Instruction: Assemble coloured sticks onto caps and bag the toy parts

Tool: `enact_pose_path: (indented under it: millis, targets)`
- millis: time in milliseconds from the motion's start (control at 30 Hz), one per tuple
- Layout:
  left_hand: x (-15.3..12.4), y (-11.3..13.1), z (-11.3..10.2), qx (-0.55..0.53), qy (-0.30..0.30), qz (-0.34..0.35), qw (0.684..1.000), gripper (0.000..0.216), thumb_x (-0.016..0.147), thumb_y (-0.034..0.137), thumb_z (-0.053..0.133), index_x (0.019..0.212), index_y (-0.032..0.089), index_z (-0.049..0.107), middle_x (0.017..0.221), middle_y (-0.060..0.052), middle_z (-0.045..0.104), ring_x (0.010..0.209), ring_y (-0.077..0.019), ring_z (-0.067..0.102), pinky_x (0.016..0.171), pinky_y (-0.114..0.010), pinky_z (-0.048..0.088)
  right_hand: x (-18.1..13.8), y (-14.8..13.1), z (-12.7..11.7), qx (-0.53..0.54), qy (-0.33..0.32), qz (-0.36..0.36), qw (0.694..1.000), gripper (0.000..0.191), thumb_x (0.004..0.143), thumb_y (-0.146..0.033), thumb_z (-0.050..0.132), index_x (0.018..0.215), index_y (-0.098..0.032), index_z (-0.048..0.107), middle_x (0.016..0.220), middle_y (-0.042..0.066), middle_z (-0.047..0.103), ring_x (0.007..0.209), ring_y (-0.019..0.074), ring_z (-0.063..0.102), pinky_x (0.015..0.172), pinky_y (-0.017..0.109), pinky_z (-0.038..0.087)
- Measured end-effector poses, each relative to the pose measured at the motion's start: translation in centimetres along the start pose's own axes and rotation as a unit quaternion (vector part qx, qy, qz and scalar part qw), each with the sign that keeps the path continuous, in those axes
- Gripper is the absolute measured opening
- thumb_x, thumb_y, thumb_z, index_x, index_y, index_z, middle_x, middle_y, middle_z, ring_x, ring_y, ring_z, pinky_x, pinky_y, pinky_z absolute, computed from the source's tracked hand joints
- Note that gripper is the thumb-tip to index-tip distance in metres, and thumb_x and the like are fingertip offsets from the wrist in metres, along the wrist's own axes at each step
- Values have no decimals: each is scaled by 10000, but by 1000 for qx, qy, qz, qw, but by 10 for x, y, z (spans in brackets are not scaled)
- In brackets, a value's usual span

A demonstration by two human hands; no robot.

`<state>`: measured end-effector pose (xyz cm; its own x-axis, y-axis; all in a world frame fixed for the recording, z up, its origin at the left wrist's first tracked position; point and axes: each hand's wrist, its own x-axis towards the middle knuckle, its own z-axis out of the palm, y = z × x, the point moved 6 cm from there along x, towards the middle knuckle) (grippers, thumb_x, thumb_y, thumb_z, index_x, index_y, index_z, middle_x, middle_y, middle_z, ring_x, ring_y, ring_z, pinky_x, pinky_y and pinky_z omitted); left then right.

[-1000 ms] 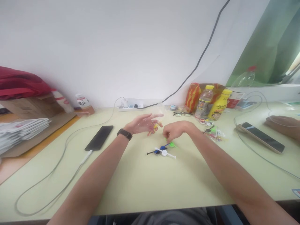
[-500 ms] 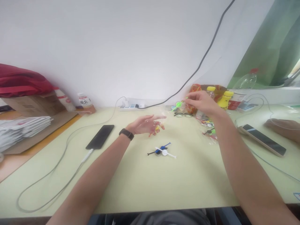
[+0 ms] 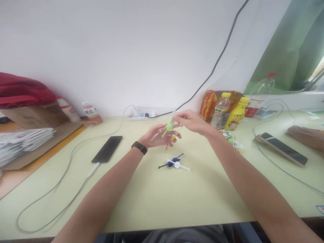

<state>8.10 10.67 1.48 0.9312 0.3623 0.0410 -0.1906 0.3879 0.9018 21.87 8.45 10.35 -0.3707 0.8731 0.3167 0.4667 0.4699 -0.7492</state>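
Observation:
My left hand (image 3: 157,135), with a dark band at its wrist, is cupped around what looks like a clear plastic bag. Red and yellow plastic pieces (image 3: 173,137) show between its fingers. Over that palm, my right hand (image 3: 192,120) pinches one end of a bright green plastic piece (image 3: 169,127), which has a round middle and thin arms. Below both hands, a blue piece (image 3: 175,159), a black piece (image 3: 163,166) and a white piece (image 3: 177,165) of similar shape lie overlapping on the table (image 3: 182,199).
Small bagged pieces (image 3: 231,137) lie at the right, before a yellow bottle (image 3: 237,113) and a clear bottle (image 3: 221,108). One phone (image 3: 107,149) with a cable rests at left, another (image 3: 283,148) at right. A power strip (image 3: 141,114) stands by the wall.
My right hand has moved left and down with the green piece, from the bottles to above my left palm. My left hand has hardly moved.

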Motion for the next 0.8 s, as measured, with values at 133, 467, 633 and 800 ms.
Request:
enact_pose_path:
  millis: [133, 467, 633, 800]
  targets:
    - [0, -1, -1, -11, -2, 7, 1000, 635, 890, 530, 562, 1427, 194, 529, 1235, -187, 630, 925, -254, 600, 833, -405, 487, -4, -7, -2, 28, -21, -6, 999, 603, 949, -707, 439, 899, -202, 764, 940, 46, 742, 923, 227, 631, 807, 306, 452]
    - [0, -2, -2, 28, 24, 3, 999, 688, 832, 512, 645, 1437, 203, 539, 1357, -220, 626, 1153, -364, 633, 944, -486, 486, -6, -15, -16, -98, -38, -92, 990, 336, 904, -507, 614, 887, -187, 715, 1008, 81, 731, 970, 227, 611, 818, 320, 420]
    - [-1, 1, 5, 115, 26, -29, 993, 680, 842, 387, 756, 1464, 241, 524, 1466, -211, 562, 1298, -376, 584, 1042, -532, 455, -7, -22, -20, -124, 15, -107, 986, 209, 923, -370, 584, 870, -193, 681, 980, 65, 742, 965, 225, 628, 811, 326, 422]
    - [0, 0, 6, 200, 70, -55, 976, 532, 846, 283, 814, 1338, 222, 621, 1343, -190, 657, 1214, -322, 661, 1045, -495, 486, -6, -19, -20, -159, 48, -119, 979, 138, 909, -326, 611, 899, -212, 688, 968, 60, 738, 951, 236, 623, 818, 341, 422]
